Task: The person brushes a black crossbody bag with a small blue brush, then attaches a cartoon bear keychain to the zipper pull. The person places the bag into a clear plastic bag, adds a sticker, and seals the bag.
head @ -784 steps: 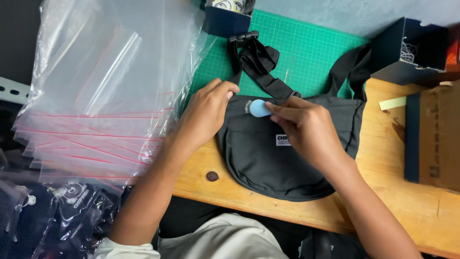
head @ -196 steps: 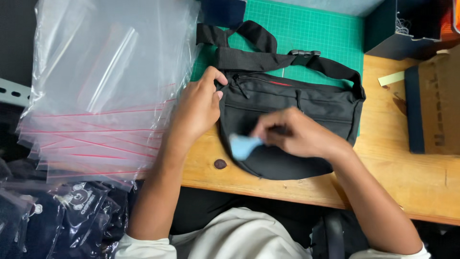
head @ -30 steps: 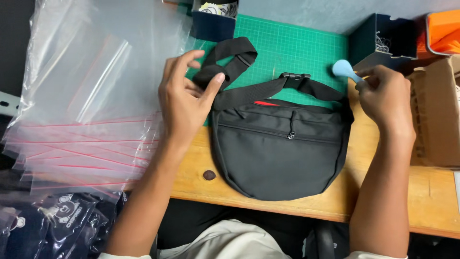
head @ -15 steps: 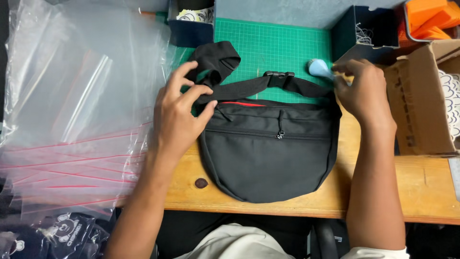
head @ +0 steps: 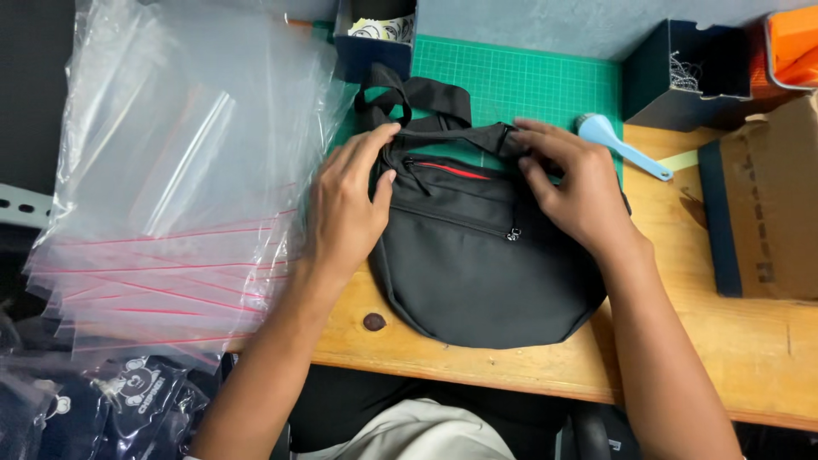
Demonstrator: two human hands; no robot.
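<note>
1. A black bag lies flat on the wooden counter. Its round bottom is close to the near edge, and its top lies on a green mat at the far edge.
2. The left hand rests on the left top corner of the bag. Its fingers are bent and press on the cloth by the strap. The grip is not shut around anything.
3. The right hand lies on the right top part of the bag. Its fingertips pinch the top edge of the bag, near a thin red line by the zip.
4. A small blue brush lies just past the right hand, partly on the mat. No hand touches it.
5. A pile of clear plastic bags with red stripes lies at the left end of the counter, right beside the left hand.
6. Dark boxes stand along the far edge.
</note>
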